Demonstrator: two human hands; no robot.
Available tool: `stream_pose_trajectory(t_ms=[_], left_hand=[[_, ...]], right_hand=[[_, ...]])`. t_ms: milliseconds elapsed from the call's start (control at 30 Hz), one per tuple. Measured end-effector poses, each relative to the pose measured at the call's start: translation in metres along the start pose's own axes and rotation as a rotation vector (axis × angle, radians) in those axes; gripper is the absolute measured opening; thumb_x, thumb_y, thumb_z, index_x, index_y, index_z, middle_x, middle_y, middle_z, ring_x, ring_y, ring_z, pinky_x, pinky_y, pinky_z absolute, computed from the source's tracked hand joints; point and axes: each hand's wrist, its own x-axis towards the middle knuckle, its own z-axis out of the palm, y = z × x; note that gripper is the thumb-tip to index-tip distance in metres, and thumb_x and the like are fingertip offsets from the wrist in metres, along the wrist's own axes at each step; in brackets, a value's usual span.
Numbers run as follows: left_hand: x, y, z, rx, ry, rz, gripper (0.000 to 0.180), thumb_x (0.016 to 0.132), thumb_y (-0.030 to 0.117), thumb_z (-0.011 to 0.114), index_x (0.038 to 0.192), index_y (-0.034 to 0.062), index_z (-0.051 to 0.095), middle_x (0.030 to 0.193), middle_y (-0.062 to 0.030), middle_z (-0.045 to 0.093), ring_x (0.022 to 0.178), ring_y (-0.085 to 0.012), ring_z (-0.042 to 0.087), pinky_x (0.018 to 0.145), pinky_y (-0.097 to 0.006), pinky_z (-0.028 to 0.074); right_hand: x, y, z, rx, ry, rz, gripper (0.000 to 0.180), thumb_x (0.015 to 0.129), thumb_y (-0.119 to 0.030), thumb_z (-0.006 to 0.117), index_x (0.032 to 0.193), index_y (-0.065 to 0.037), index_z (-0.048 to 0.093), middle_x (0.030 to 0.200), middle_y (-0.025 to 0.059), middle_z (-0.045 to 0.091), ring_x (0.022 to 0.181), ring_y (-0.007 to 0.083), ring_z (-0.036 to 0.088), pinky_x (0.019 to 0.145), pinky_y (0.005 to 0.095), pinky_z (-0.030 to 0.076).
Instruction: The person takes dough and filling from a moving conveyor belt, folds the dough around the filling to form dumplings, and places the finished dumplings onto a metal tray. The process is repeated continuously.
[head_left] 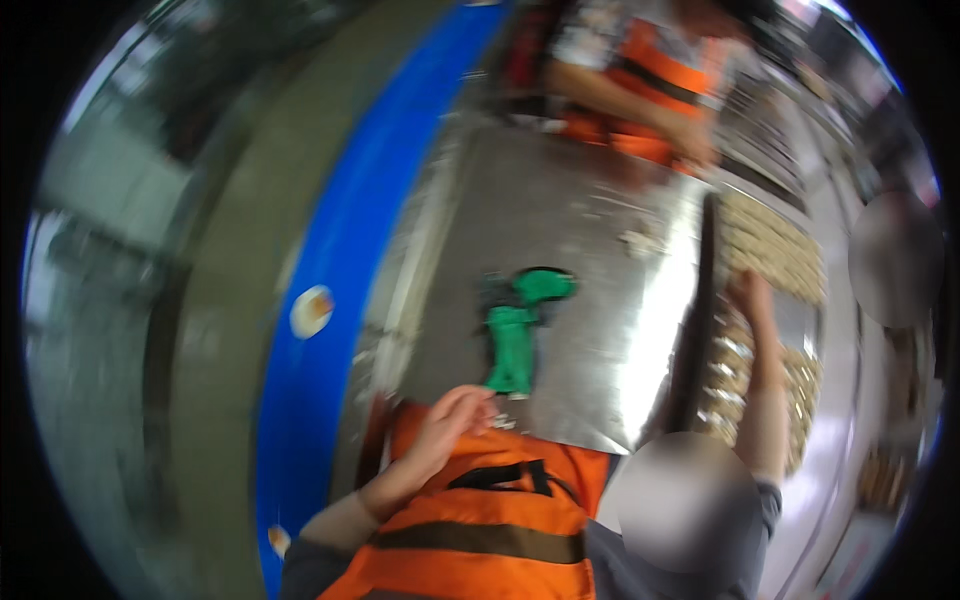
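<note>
My left hand (455, 428) is at the near edge of the steel table (600, 340), against the front of my orange apron. Its fingers are curled and pressed together; anything inside them is hidden. Just beyond the fingertips lie green pieces with dark parts (512, 345), too blurred to name. Off to the right, my right hand (750, 296) reaches over a tray (709, 250) of small pale tan items (765, 240). Some nearer items (726, 380) shine as if in clear wrap. Motion blur smears the right fingers, and I cannot see whether they grip anything.
Along the left runs a blue conveyor belt (325, 265) carrying a round pale item with a brown patch (312, 311). Small white bits (640, 240) lie on the table's far right part. A co-worker in an orange apron (650, 80) stands at the far end, hands over the table.
</note>
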Motion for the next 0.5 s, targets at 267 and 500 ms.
stream_pose_trajectory(t_ms=[267, 500], left_hand=[[-0.028, 0.038, -0.135, 0.412, 0.598, 0.444, 0.022, 0.098, 0.008, 0.061, 0.12, 0.0046, 0.06, 0.093, -0.0026, 0.065, 0.082, -0.0104, 0.063, 0.072, -0.025, 0.052], [-0.051, 0.058, -0.223, 1.28, 0.946, 0.391, 0.047, 0.081, 0.016, 0.079, 0.122, 0.0051, 0.06, 0.12, -0.0143, 0.06, 0.104, -0.0335, 0.061, 0.09, -0.042, 0.05]], right_hand=[[-0.062, -0.063, -0.043, 0.505, 0.108, -0.239, 0.041, 0.09, -0.004, 0.069, 0.13, -0.003, 0.06, 0.118, 0.0135, 0.07, 0.1, 0.0207, 0.07, 0.083, 0.0324, 0.055], [-0.138, -0.175, -0.044, 0.566, -0.063, -0.324, 0.031, 0.09, 0.004, 0.065, 0.12, -0.001, 0.064, 0.111, 0.0093, 0.068, 0.096, 0.0165, 0.067, 0.076, 0.028, 0.054]])
